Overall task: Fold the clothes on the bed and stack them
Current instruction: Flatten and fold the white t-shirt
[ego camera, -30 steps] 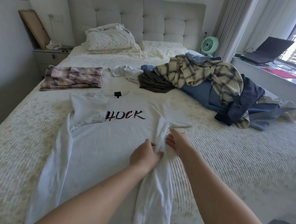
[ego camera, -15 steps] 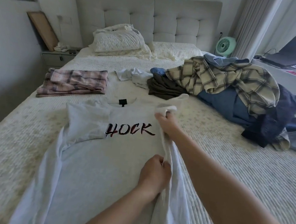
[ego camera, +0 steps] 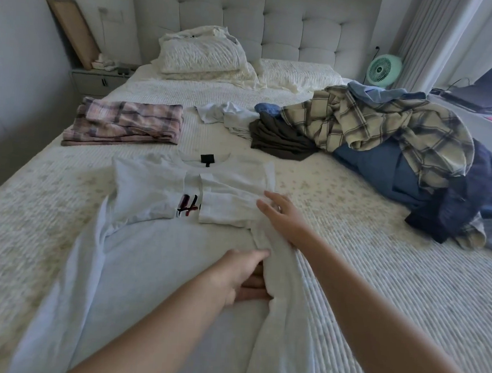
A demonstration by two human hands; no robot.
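The bed [ego camera: 376,297] is carrying the white T-shirt [ego camera: 151,267] spread flat at 6 o'clock, with a folded pink plaid piece [ego camera: 127,124] lying at 10 o'clock and the unfolded pile [ego camera: 387,146] waiting at 2 o'clock. The right hand [ego camera: 283,218], fingers straight, is pressing the folded-in sleeve flat, seemingly to set that fold. The left hand [ego camera: 243,276] is pinching the side fold just below, likely keeping its edge straight.

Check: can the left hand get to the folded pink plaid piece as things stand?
Probably yes: nothing lies between the left hand and the pink plaid piece but the white T-shirt, though the hand must first let go of it.
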